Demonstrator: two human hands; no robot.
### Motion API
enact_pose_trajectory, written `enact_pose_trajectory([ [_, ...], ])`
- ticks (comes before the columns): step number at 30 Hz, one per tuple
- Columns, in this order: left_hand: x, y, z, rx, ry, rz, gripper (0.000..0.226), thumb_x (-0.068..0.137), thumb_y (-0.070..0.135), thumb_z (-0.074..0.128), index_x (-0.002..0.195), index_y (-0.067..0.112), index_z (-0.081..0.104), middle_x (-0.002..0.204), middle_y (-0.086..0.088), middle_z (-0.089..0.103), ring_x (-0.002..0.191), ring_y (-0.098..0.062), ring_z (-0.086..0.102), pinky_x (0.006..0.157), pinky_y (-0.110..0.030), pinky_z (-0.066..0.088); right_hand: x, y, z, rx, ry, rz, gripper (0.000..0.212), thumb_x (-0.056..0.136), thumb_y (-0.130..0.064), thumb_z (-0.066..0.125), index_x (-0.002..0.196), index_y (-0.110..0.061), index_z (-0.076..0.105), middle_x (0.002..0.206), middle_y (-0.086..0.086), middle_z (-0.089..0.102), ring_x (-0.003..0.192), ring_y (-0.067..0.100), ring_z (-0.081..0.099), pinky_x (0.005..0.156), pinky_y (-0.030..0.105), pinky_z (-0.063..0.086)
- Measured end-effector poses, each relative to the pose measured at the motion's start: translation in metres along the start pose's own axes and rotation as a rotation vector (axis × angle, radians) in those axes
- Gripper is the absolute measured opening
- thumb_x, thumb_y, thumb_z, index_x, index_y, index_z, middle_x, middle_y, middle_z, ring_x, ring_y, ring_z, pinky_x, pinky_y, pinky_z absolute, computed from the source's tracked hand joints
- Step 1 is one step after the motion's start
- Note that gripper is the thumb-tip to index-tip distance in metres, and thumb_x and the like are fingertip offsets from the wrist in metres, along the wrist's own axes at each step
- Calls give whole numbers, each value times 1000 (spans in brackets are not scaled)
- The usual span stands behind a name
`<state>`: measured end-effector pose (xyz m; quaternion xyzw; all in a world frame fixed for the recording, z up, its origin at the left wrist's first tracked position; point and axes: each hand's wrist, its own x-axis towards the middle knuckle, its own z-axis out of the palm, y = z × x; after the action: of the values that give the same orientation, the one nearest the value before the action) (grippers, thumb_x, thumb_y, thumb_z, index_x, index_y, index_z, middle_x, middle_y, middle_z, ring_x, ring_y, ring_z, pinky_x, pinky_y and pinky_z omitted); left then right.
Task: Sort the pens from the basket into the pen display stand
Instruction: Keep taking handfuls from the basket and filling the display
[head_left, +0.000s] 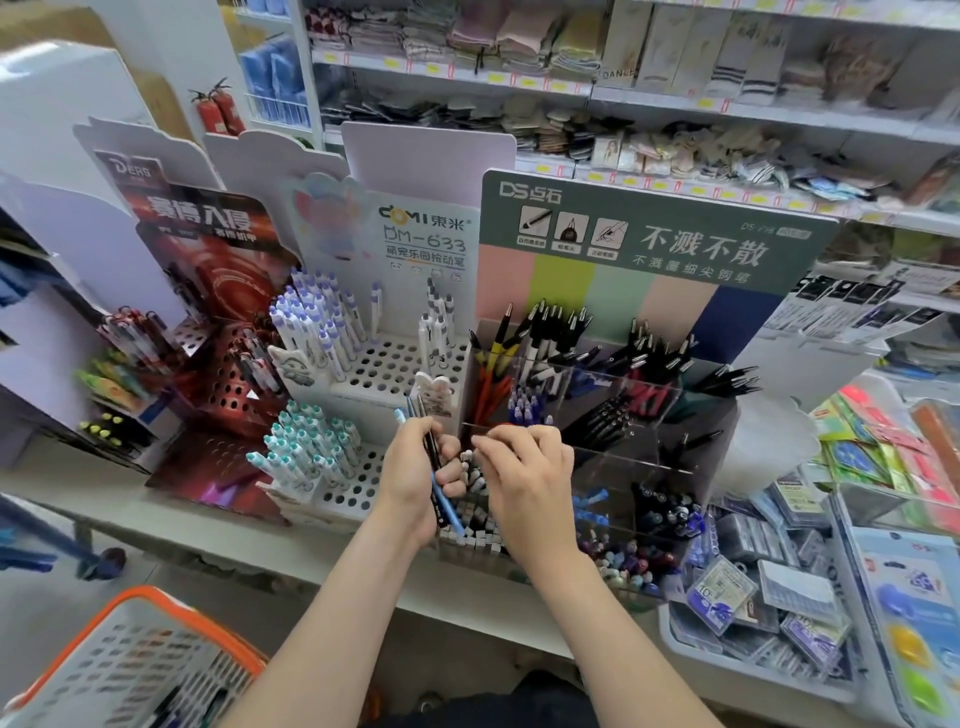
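My left hand grips a small bunch of pens, black and light blue, held upright in front of the clear acrylic pen display stand. My right hand is beside it with curled fingers over the stand's front left compartment of white-capped pens; what its fingertips pinch is hidden. The stand's back compartments hold black, red and blue pens. The orange-rimmed white basket sits at the lower left, with a few pens showing in its bottom.
A white perforated pen stand with blue- and teal-capped pens and a red stand are on the counter to the left. Trays of boxed refills lie on the right. Shelves of socks fill the back.
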<state>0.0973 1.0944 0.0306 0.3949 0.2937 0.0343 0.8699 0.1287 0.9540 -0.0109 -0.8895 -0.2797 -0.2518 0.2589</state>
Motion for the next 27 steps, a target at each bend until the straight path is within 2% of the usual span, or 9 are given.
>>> enact_pose_trajectory([
  [4,-1,0,0,71,-3,40,14,108,21,47,104,11,56,68,0,47,49,-12,31,40,-24,29,-4,-8,-2,-210,-111,-13,42,81,-6,80,114,-32,76,126,8,55,111,31,43,90,42,33],
  [8,-3,0,2,175,-29,92,29,115,29,43,118,7,60,69,0,50,49,-11,30,41,-22,26,3,-15,-4,-253,-192,-24,43,80,-7,75,115,-31,73,130,9,52,110,31,42,90,44,34],
  [13,-13,5,13,310,-204,131,29,113,40,47,107,12,55,73,-2,52,51,-14,25,44,-25,21,31,-21,-28,377,-104,376,39,110,-34,47,138,-19,69,119,-4,58,110,18,56,97,35,47],
  [15,-19,6,23,385,-308,117,32,112,43,48,103,14,60,72,-3,50,50,-15,26,47,-27,19,42,-19,-35,577,-139,517,33,107,-44,55,130,-27,73,117,-9,62,107,18,65,99,39,54],
  [17,-23,4,35,430,-359,117,36,113,43,44,98,20,69,67,-3,50,48,-14,31,48,-28,19,49,-13,-43,685,-129,624,27,100,-52,61,113,-34,76,102,-6,70,85,23,72,84,52,62],
  [20,-24,1,51,417,-323,122,46,115,42,40,102,4,63,71,-9,62,52,-20,53,45,-27,41,53,-5,-62,821,30,707,19,106,-43,61,105,-28,73,78,2,69,61,25,66,61,52,62],
  [23,-23,-3,60,353,-232,41,53,113,46,40,96,0,60,84,-17,70,75,-29,74,65,-38,65,59,2,-84,721,398,632,16,112,-28,55,114,-19,67,88,-3,67,71,15,60,64,39,54],
  [25,-22,-4,62,335,-227,4,55,109,56,39,84,9,52,75,-13,61,63,-23,66,55,-33,58,58,13,-89,589,572,596,16,113,-24,52,116,-13,64,93,-4,65,75,12,58,68,32,51],
  [27,-20,-5,62,273,-264,-46,56,102,68,39,84,15,46,67,-3,45,50,-13,40,41,-23,34,54,30,-88,429,581,549,16,112,-20,54,119,-10,65,101,0,67,84,13,61,76,25,50],
])
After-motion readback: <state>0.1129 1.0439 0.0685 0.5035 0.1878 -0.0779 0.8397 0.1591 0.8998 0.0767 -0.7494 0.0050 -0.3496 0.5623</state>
